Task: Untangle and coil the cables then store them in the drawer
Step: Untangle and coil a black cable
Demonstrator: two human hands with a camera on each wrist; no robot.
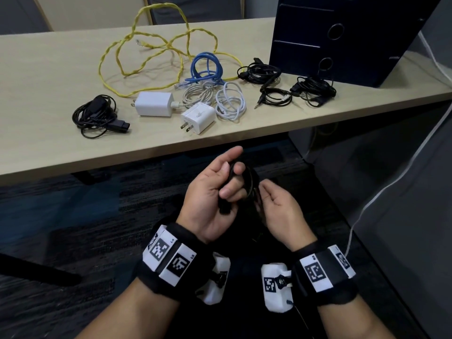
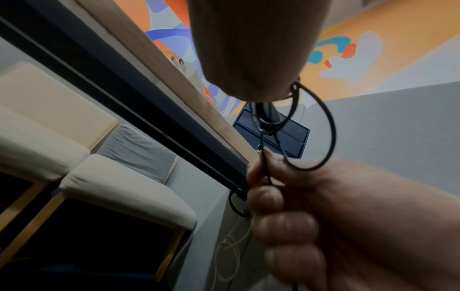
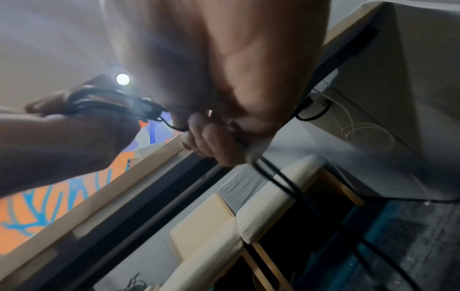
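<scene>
- While gripped low in front of the table (image 1: 49, 69), below its edge, only half wound: black cable (image 1: 249, 182), with some loops made and a free strand hanging toward the floor.
- Left hand (image 1: 215, 192): fingers curled round the finished loops, index finger stretched out above them.
- Right hand (image 1: 278, 211): fingers together, pinching the free strand just beside the loops, probably to feed the next turn.
- Lying loose and wide on the table, not coiled: yellow cable (image 1: 144, 59), probably the biggest job left.
- Roughly gathered, but touching one another: blue cable (image 1: 208, 69) and white cables (image 1: 230, 101) with two chargers (image 1: 154, 104); whether tangled together, cannot tell.
- Bundled already, as it seems: left black bundle (image 1: 95, 116), and more black bundles (image 1: 313, 90) near the drawer unit (image 1: 342, 33).
- Standing at the right end of the table, with all visible drawers closed: the drawer unit; nothing stored yet, as far as seen.
- Judged overall, early to middle of the task: this coil to finish, yellow cable to untangle, then everything to store in a drawer.
</scene>
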